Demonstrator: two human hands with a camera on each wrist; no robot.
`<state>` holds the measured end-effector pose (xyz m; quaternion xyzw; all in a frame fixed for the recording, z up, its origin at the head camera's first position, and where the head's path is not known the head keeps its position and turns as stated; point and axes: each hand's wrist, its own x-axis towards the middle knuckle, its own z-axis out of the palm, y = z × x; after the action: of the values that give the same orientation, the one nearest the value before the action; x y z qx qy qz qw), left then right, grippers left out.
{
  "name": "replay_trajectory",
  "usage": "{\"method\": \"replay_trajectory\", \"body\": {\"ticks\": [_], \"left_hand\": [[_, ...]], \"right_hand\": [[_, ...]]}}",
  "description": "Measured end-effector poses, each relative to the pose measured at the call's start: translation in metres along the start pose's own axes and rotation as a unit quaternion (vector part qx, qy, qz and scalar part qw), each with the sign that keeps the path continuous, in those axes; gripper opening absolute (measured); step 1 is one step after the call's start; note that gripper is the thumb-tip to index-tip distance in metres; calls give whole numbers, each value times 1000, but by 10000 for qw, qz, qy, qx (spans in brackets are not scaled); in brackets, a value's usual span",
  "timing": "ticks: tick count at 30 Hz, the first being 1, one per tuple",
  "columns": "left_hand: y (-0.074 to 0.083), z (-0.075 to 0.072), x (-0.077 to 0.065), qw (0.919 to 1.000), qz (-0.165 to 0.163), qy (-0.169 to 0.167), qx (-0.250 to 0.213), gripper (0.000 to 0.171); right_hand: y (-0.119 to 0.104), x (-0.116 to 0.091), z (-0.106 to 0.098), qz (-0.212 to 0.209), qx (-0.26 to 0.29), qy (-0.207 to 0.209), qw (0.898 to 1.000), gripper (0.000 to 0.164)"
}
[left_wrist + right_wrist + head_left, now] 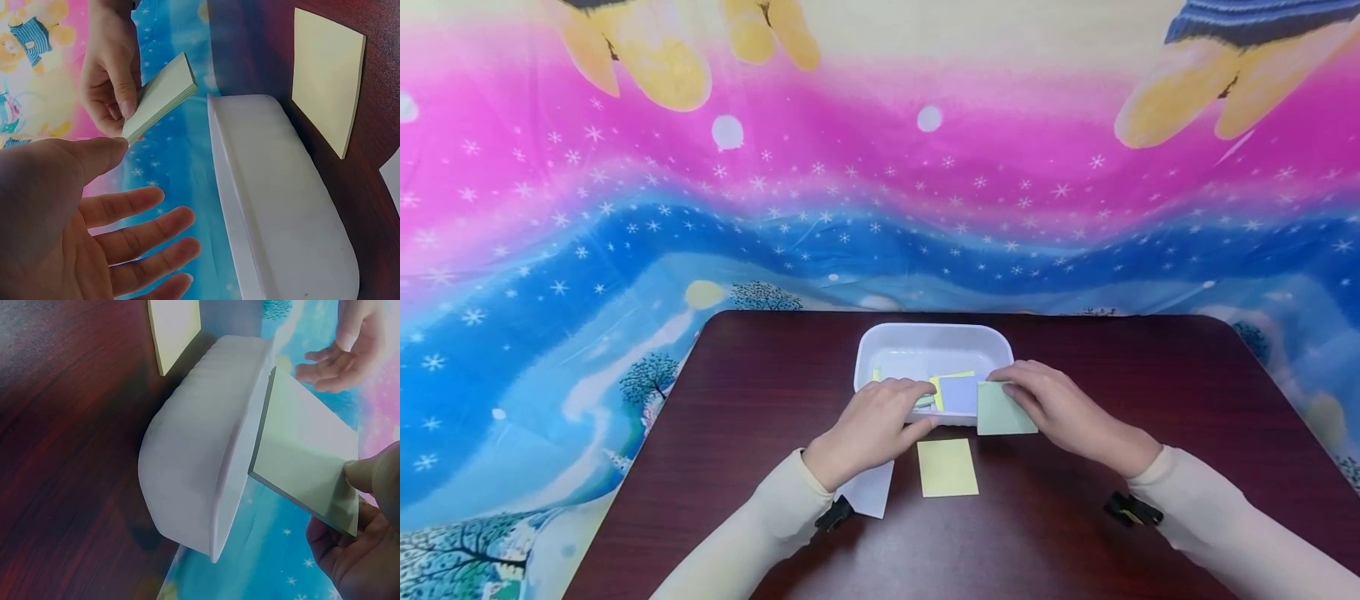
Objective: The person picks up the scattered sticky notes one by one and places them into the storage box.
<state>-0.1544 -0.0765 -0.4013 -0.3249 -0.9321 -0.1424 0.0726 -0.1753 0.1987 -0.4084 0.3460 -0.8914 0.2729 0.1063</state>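
Observation:
My right hand pinches a pale green sticky-note pad between thumb and fingers, above the front right rim of a white plastic box. In the right wrist view the pad is tilted, its flat face showing. My left hand hovers over the box's front left, fingers spread apart and nothing in its palm in the left wrist view. Inside the box lie a lavender pad and yellow pads, partly covered by the left hand. A light yellow sticky-note pad lies on the table before the box.
A white or pale lavender sheet-like piece lies under the left wrist, partly hidden by the arm. The dark red-brown table ends at a rounded back edge. Behind it hangs a colourful printed cloth.

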Motion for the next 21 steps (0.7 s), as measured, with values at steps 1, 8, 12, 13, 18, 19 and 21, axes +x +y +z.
{"method": "replay_trajectory", "body": {"ticks": [1, 8, 12, 13, 18, 19, 21], "left_hand": [[0, 0, 0, 10000, -15, -3, 3, 43], [-3, 0, 1, 9999, -113, -21, 44, 43], [-5, 0, 1, 9998, -187, -40, 36, 44], [-5, 0, 1, 9998, -204, -41, 29, 44], [-7, -1, 0, 9996, -270, -71, 26, 44], [-7, -2, 1, 9996, -286, -75, 36, 45], [-8, -3, 1, 9995, -315, -85, 44, 45]], "right_hand": [[0, 1, 0, 20, 25, -5, 10000, 30], [1, 6, -1, 86, 147, -68, 9998, 29], [1, 10, -2, 71, 151, -117, 9998, 29], [1, 10, -2, 61, 142, -122, 9998, 30], [1, 15, -3, 12, 133, -132, 9998, 29], [1, 16, -3, 0, 138, -130, 9998, 28], [1, 18, -2, -13, 132, -129, 9998, 28]]}}
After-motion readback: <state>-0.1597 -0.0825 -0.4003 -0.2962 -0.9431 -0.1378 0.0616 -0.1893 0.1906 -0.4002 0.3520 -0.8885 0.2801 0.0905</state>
